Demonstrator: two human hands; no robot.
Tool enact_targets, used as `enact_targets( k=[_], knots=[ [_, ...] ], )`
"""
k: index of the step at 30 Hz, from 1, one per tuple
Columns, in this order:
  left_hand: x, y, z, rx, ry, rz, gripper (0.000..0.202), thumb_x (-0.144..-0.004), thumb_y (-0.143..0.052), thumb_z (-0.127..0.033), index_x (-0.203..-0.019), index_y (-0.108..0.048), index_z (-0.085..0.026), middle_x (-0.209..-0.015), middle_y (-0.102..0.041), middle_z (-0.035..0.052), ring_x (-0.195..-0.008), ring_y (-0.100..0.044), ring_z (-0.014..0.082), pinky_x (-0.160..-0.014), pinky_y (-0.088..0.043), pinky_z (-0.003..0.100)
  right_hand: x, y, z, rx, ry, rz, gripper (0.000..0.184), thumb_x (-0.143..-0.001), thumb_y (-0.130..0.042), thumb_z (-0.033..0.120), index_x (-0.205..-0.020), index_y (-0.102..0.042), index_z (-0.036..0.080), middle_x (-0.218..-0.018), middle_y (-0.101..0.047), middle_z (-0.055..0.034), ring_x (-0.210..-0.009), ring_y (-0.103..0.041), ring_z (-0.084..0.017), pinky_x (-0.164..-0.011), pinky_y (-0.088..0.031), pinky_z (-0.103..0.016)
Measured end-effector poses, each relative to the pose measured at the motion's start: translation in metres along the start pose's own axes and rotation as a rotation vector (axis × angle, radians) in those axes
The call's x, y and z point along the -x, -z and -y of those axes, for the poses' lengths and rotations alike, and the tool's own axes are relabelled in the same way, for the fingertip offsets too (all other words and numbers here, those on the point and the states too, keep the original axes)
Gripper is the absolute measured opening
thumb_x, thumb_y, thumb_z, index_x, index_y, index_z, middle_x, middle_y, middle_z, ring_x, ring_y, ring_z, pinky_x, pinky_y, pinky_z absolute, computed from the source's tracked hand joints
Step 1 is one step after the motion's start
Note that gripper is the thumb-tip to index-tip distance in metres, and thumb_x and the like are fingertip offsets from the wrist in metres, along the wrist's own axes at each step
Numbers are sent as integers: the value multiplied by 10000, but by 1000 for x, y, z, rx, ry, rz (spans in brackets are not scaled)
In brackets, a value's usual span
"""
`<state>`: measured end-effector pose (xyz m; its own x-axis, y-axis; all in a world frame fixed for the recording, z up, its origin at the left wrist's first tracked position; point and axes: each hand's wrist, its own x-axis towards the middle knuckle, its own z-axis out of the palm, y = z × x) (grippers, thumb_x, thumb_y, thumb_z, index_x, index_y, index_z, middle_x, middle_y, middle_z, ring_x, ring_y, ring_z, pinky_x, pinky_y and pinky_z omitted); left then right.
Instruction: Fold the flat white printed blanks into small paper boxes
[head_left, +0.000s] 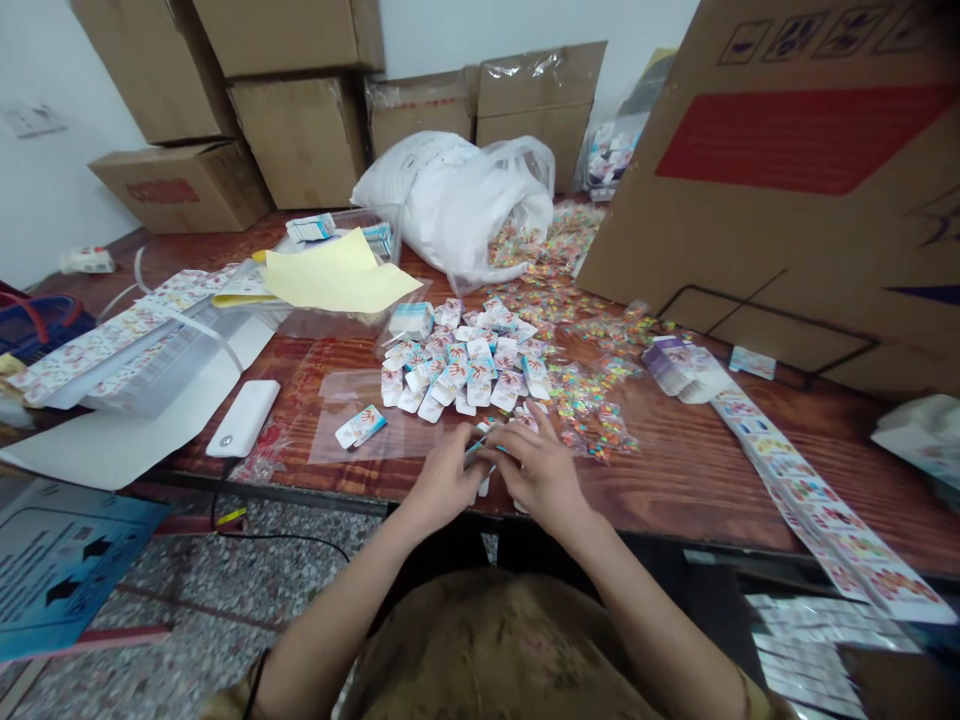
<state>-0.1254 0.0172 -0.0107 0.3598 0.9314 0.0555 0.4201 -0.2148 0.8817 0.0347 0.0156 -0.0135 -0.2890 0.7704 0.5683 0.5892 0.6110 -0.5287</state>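
My left hand (444, 472) and my right hand (541, 470) meet over the table's front edge, fingers closed around a small printed carton (480, 440). Fingers hide most of this carton. Just beyond them lies a heap of small white, blue and purple printed cartons (457, 370). One more carton (361, 428) rests apart on a clear plastic sheet (330, 400), left of the heap. To the right of the heap are many small clear packets of bright multicoloured bits (592, 400), spreading back to the mouth of a white sack (450, 190).
A large cardboard box (780, 240) leans in from the right. Beside it a long printed strip (795, 470) hangs over the edge from a purple stack (682, 368). Yellow paper (337, 272), printed sheets (135, 340) and a white power bank (244, 418) lie left. Cartons (300, 140) line the wall.
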Motion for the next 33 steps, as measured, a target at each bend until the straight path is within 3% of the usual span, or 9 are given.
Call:
enact_targets(
  k=[3, 5, 10, 14, 16, 20, 24, 27, 33],
  knots=[
    [-1, 3, -7, 498, 172, 414, 181, -844, -515, -315, -793, -592, -159, -728, -641, 51, -679, -633, 176, -679, -531, 325, 1, 9, 5, -50, 51, 22, 178, -911, -483, 149, -851, -608, 260, -779, -685, 25, -674, -625, -143, -1145, -283, -519],
    [-1, 2, -7, 586, 262, 503, 206, -812, -532, -318, -697, -573, -153, -591, -607, 29, -528, -595, 141, -556, -502, 273, 2, 11, 6, -101, 32, 54, 165, -910, -482, 163, -832, -587, 262, -733, -657, 31, -643, -606, -143, -1127, -326, -516],
    [3, -9, -7, 491, 284, 269, 142, -701, -651, -251, -765, -562, -161, -488, -520, -69, -394, -470, 74, -401, -376, 177, 4, 17, 9, -245, -17, 132, 152, -911, -518, 188, -785, -566, 258, -683, -629, 39, -599, -572, -134, -1075, -386, -498],
    [6, -13, -11, 552, 178, 73, 267, -634, -776, -269, -788, -604, -134, -653, -595, -28, -550, -511, 73, -538, -440, 197, 4, 24, 14, -360, -138, -104, 35, -847, -655, 240, -866, -632, 258, -783, -640, -6, -709, -597, -170, -913, -486, -441],
    [8, -13, -12, 562, 158, 79, 324, -623, -812, -312, -818, -632, -125, -711, -627, -3, -627, -553, 101, -613, -465, 222, 2, 25, 13, -479, -288, -152, 209, -789, -729, 293, -972, -638, 253, -845, -638, -25, -723, -599, -174, -769, -523, -372],
    [11, -13, -10, 315, 100, 100, 383, -638, -822, -387, -897, -690, -139, -757, -663, 15, -704, -589, 152, -656, -469, 251, -2, 20, 8, -994, -593, 136, 398, -671, -827, 405, -966, -632, 222, -746, -634, 9, -627, -614, -138, -591, -514, -265],
    [13, -18, -7, 178, 95, -31, 430, -622, -830, -441, -900, -693, -141, -677, -637, -17, -645, -568, 144, -615, -440, 238, -4, 11, 4, -1220, -759, 176, 368, -593, -880, 370, -814, -632, 211, -728, -656, 29, -632, -633, -123, -628, -528, -256],
    [14, -22, -5, 296, 103, -159, 428, -637, -815, -473, -841, -625, -148, -663, -625, -28, -606, -554, 121, -586, -434, 224, -5, 7, 2, -1241, -803, 144, 339, -578, -889, 351, -769, -651, 204, -728, -670, 31, -639, -629, -115, -629, -514, -244],
    [16, -24, -3, 456, -14, -278, 418, -750, -738, -475, -1010, -584, -186, -855, -711, 38, -725, -657, 150, -672, -502, 256, -1, 6, 1, -1286, -874, 98, 313, -575, -892, 372, -755, -694, 208, -723, -683, 32, -637, -613, -99, -628, -497, -223]
  ],
)
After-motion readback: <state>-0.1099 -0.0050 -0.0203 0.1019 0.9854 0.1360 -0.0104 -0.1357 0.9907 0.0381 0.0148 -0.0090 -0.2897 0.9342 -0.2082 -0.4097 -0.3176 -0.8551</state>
